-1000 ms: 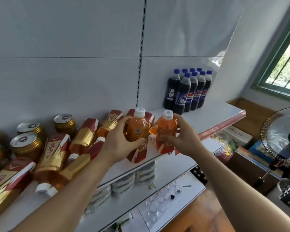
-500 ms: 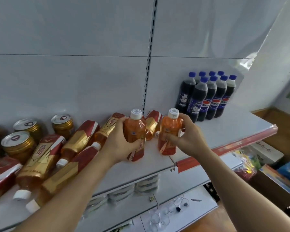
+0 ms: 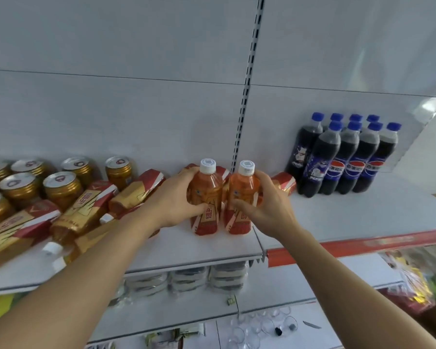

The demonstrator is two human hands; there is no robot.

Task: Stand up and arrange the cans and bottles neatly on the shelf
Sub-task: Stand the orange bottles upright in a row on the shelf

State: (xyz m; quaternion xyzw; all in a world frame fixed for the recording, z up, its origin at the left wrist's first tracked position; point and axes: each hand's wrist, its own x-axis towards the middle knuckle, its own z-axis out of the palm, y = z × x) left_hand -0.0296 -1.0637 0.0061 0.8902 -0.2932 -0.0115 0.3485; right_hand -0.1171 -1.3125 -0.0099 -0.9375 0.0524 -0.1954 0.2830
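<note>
Two hands [image 3: 176, 197] grip two upright tea bottles [image 3: 205, 197]; eight cola bottles [image 3: 342, 157].

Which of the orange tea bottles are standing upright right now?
Only the two held ones: the left hand grips one tea bottle, the right hand the other. The rest lie on their sides.

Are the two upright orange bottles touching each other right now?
Cannot tell. In the head view the left bottle and right bottle stand side by side on the shelf, each in one hand's grip, but the seam between them is too narrow to read.
</note>
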